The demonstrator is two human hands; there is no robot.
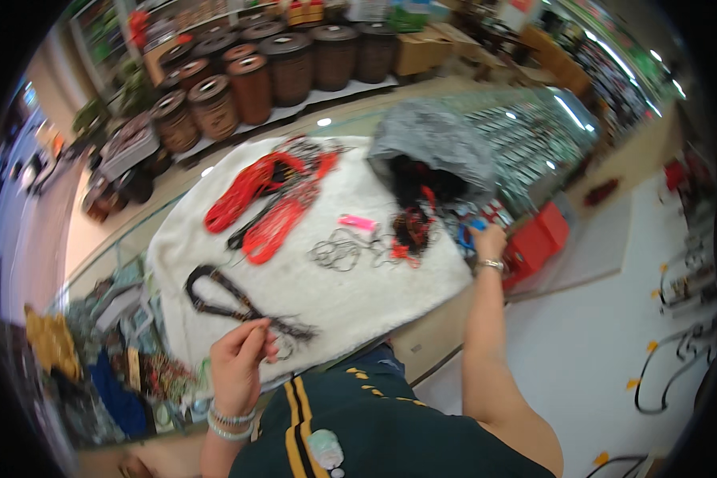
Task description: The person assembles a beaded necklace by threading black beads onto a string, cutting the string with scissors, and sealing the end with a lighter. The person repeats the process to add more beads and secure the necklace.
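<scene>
My left hand [243, 354] is closed in a pinch at the frayed end of a black braided cord [213, 307]. The cord lies in a loop on a white fluffy cloth [358, 307], its loose thread ends fanning out beside my fingers. Out to the right, my right hand [490, 240] has its fingers closed on blue-handled scissors [468, 231] at the cloth's edge; the blades are blurred. Tangled dark thread [338, 253] and a pink strip [358, 222] lie mid-cloth. Red and black cord bundles [255, 191] rest farther back.
A grey plastic bag [434, 139] spills black and red cords [413, 231] onto the cloth. Right of my hand stands a red box [538, 243]. Bags and small goods [127, 358] crowd the left. Beyond the glass counter are brown lidded canisters [287, 68] and displayed jewellery [526, 135].
</scene>
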